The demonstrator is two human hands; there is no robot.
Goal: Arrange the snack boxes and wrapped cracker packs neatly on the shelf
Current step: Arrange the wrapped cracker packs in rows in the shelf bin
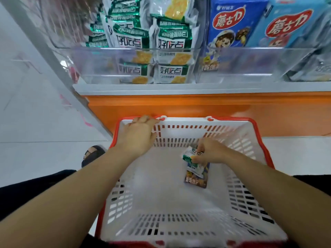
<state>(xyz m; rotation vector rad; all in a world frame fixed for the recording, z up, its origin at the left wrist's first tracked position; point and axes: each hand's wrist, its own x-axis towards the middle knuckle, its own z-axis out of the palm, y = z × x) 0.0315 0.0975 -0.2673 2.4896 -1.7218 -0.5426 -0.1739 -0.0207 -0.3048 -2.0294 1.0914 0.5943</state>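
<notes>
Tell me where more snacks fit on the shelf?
Bare: the left end of the left clear plastic bin, beside the green-and-white cracker packs; the right clear bin in front of the blue snack boxes. Pack stacks are crowded.

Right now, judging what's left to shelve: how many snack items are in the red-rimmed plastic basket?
2: a green-and-white wrapped cracker pack held by the right hand, a dark blue snack box beneath it; another pack may hide between.

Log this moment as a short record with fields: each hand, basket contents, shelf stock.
left hand: grips far rim of basket
right hand: pinches cracker pack inside basket
basket floor: dark snack box lying flat, partly under that pack
shelf: stacked packs in left clear bin; blue snack boxes in right bin
</notes>
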